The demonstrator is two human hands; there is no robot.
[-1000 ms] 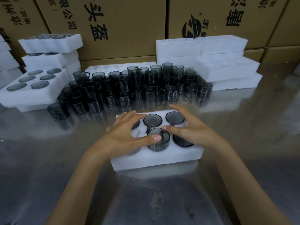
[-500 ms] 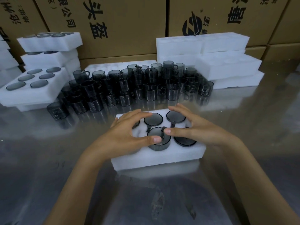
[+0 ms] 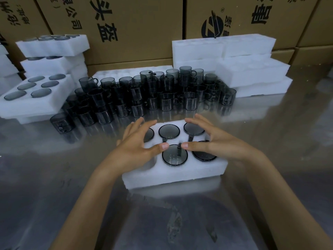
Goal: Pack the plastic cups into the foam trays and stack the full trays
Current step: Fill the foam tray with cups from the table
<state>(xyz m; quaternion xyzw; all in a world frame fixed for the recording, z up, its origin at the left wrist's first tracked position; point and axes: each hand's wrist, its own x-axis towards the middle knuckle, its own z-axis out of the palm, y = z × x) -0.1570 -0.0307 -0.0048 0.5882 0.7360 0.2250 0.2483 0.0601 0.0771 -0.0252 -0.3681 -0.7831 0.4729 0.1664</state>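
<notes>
fingers: those of the left hand (image 3: 137, 147) are spread over the left part of the foam tray (image 3: 173, 173), thumb tip touching the rim of the front middle cup (image 3: 174, 157); those of the right hand (image 3: 211, 141) are spread likewise, thumb tip on the same cup's handle; nothing is clamped.
left of bench (image 3: 54, 177): full trays (image 3: 34, 98) are already stacked, cup bottoms up.
middle, far: a crowd of loose cups (image 3: 153, 94) is left to be packed.
tray in hand: five cups are seen seated upside down; the front left pocket is hidden by the left hand, so it cannot be told whether it is filled.
right, far: empty trays (image 3: 252, 73) are piled, waiting.
progress: judged partway; this tray is nearly full, stacking it is not yet done.
</notes>
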